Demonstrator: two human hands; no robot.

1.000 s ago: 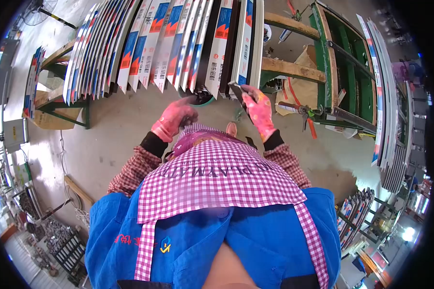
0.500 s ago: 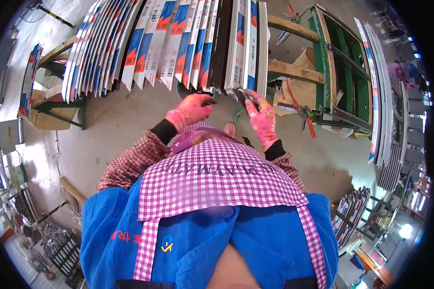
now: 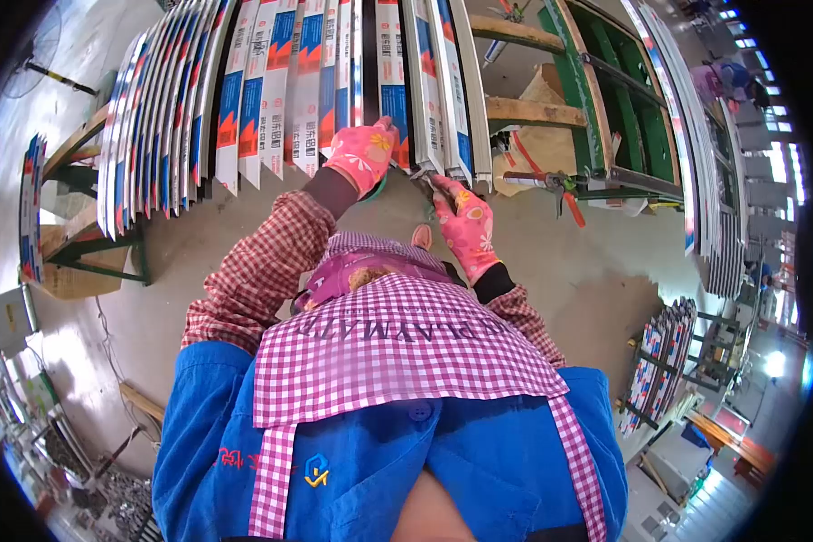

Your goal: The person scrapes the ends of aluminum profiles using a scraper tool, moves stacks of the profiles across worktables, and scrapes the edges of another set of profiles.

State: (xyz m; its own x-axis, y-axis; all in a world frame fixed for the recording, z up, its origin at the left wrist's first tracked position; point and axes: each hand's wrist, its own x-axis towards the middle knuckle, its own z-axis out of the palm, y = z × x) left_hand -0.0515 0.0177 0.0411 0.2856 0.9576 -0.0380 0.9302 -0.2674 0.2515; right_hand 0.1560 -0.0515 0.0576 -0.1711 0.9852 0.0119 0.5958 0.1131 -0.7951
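Long profiles wrapped in white, blue and red film lie side by side at the top of the view, their cut ends toward me. My left hand, in a pink flowered glove, rests at the ends of the middle profiles, fingers closed round something I cannot make out. My right hand, gloved the same way, is just below the ends of the grey-white profiles. Its fingers are pinched at a small dark item by the profile end, too small to name.
A green metal frame with wooden bars stands right of the profiles, with a red-handled tool on it. More profiles are stacked at the lower right. A fan is at the upper left.
My left hand has moved up onto the profile ends, and its fingers have closed there. My right hand has shifted slightly left and down. The view has turned slightly.
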